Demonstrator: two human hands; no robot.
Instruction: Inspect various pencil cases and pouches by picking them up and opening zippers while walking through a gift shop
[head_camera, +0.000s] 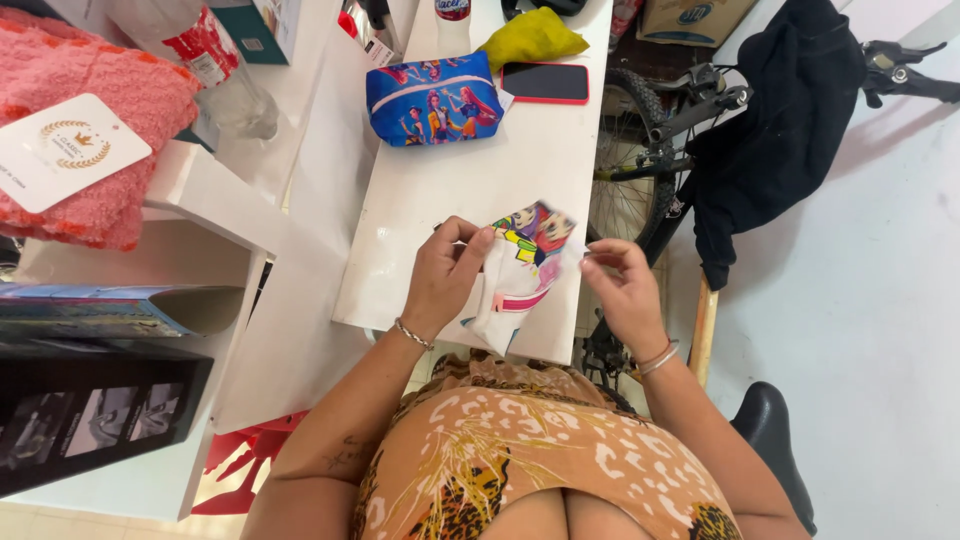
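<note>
Gripping a printed fabric pouch (520, 270), left hand (445, 275) fingers clenched — right hand (625, 290) pinching its edge.

bright even light | soft shadows | sharp | edges bent wide-angle

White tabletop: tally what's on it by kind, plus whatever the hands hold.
Printed fabric pouches: 2, one blue on the table, one in the left hand
Phone: 1
Yellow cloth: 1
Bottle: 1
Total: 5
Right hand pinches something too small to tell.

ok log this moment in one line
left hand: holds white cartoon-print fabric piece | right hand: pinched beside its edge | surface: white table
</note>
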